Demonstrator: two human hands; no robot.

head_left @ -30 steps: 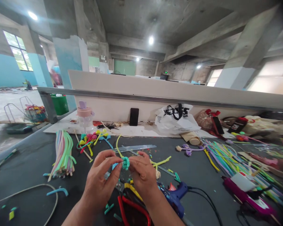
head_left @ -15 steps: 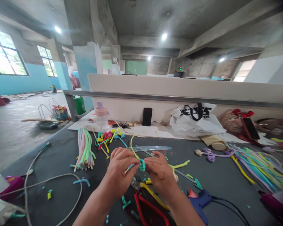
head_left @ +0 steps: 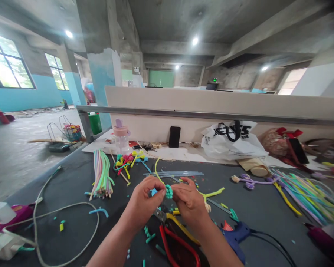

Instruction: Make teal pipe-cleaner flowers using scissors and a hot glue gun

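A small teal bumpy pipe-cleaner piece (head_left: pixel 169 191) sits between my two hands above the dark table. My left hand (head_left: pixel 146 196) pinches its left edge with thumb and forefinger, and a bit of blue shows by those fingers. On the other side, the fingertips of my right hand (head_left: pixel 190 198) are closed against the piece; its thumb is partly hidden. Behind the hands a thin yellow-green pipe cleaner (head_left: pixel 157 168) curves upward; its lower end is hidden. Pliers (head_left: pixel 167 241) with one red and one yellow handle lie below the hands.
A blue glue gun (head_left: pixel 235 239) lies at the right front, its cord trailing. Pipe-cleaner bundles stand left (head_left: pixel 101 174) and lie right (head_left: pixel 303 196). Clear glue sticks (head_left: pixel 180 173) lie behind the hands. At the back are a bottle (head_left: pixel 121 139), a phone (head_left: pixel 174 137) and a white bag (head_left: pixel 231 141).
The teal piece has turned slightly and shows more of its bumpy face. My left fingers have shifted a little on it, and more blue shows there. The view has moved slightly.
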